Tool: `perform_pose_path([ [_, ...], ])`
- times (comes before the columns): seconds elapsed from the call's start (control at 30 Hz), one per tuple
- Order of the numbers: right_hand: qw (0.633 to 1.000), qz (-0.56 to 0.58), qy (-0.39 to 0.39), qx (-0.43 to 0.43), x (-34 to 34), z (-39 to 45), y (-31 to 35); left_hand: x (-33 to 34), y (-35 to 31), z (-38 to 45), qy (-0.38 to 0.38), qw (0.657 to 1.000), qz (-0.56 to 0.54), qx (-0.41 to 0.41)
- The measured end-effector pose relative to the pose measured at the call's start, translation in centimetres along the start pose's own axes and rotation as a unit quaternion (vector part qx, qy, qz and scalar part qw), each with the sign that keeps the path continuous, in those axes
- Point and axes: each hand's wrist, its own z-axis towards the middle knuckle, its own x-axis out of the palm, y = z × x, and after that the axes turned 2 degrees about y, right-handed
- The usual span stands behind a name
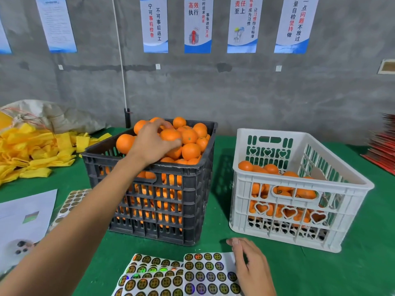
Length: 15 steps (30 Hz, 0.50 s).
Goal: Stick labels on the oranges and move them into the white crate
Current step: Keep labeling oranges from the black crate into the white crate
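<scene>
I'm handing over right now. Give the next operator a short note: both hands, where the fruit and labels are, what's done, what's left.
Left hand: reaching into the black crate, fingers curled over an orange on top of the pile; whether the grip is firm cannot be told.
Right hand: open, resting at the edge of the label sheets near the front of the table.
Done: the white crate, right of the black one, is partly filled with oranges.
Left: the black crate is heaped full; label each and move it across.

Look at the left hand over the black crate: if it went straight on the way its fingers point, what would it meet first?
The left hand already reaches the piled oranges in the black crate; going on, it would likely press into that pile first.
</scene>
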Motion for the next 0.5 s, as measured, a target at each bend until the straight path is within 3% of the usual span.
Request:
perform_pose_path([
  [0.1,1.000,-0.006,-0.017,-0.006,-0.3,-0.2,0.4,1.0,-3.0,-2.7,-0.003,0.979,-0.196,0.065],
  [0.27,1.000,0.007,-0.020,-0.001,-0.4,-0.4,-0.1,4.5,-6.4,-9.2,0.042,0.917,-0.369,0.148],
  [0.37,1.000,0.004,-0.022,-0.007,-0.4,-0.4,-0.1,8.6,-5.6,-14.2,0.105,0.908,-0.387,0.124],
  [0.5,0.999,0.002,-0.039,-0.008,-0.9,-0.3,-0.3,14.4,-3.1,-19.6,0.135,0.915,-0.381,0.014],
])
